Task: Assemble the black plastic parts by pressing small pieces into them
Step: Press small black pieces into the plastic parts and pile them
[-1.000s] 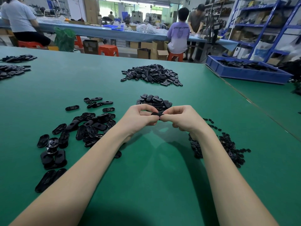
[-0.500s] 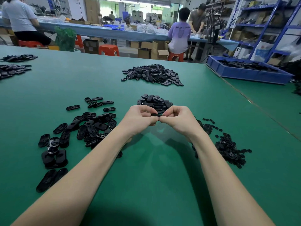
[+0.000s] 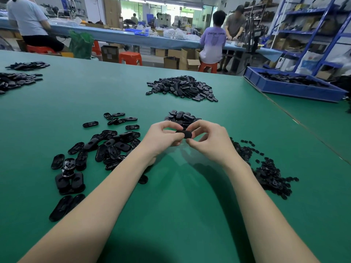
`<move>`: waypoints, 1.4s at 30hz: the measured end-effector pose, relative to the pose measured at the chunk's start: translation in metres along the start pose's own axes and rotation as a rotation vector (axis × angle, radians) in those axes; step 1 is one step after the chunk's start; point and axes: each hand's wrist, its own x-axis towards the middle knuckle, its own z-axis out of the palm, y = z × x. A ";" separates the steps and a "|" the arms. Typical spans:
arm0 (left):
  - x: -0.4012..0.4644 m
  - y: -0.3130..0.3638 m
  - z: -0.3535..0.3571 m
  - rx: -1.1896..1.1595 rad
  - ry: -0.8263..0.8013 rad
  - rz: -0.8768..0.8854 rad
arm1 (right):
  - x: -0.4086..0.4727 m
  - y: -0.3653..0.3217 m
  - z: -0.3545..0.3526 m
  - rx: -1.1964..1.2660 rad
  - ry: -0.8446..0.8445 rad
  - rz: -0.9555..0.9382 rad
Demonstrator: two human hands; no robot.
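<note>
A black oval plastic part (image 3: 184,134) is held just above the green table (image 3: 180,205), between both hands. My left hand (image 3: 161,138) pinches its left end with thumb and fingers. My right hand (image 3: 210,141) pinches its right end, fingers curled over the top. Loose oval black parts (image 3: 112,143) lie scattered to the left of my left arm. A heap of small black pieces (image 3: 266,171) lies to the right of my right arm. A small stack of oval parts (image 3: 182,117) sits just beyond my hands.
A bigger pile of black parts (image 3: 182,88) lies farther back at centre. More piles (image 3: 17,79) sit at the far left. A blue tray (image 3: 292,88) with black parts stands at the back right. Beyond the table, people work at a long bench.
My hands have drawn slightly apart, so more of the black part shows between them. The right fingers have lifted and reset on its right end.
</note>
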 end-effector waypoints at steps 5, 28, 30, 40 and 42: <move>0.011 0.000 -0.008 -0.090 0.061 -0.052 | 0.010 -0.002 0.006 -0.293 0.173 0.057; 0.011 0.014 -0.040 0.001 0.097 -0.026 | 0.037 -0.012 0.043 -0.381 0.046 0.112; 0.010 0.016 -0.044 0.102 0.054 -0.003 | 0.023 -0.011 0.045 -0.314 -0.042 0.111; -0.003 0.041 -0.080 1.150 -0.351 -0.089 | 0.007 -0.004 0.028 -0.176 -0.050 0.072; -0.004 0.041 -0.080 1.225 -0.351 -0.138 | 0.005 -0.001 0.026 -0.164 -0.066 0.075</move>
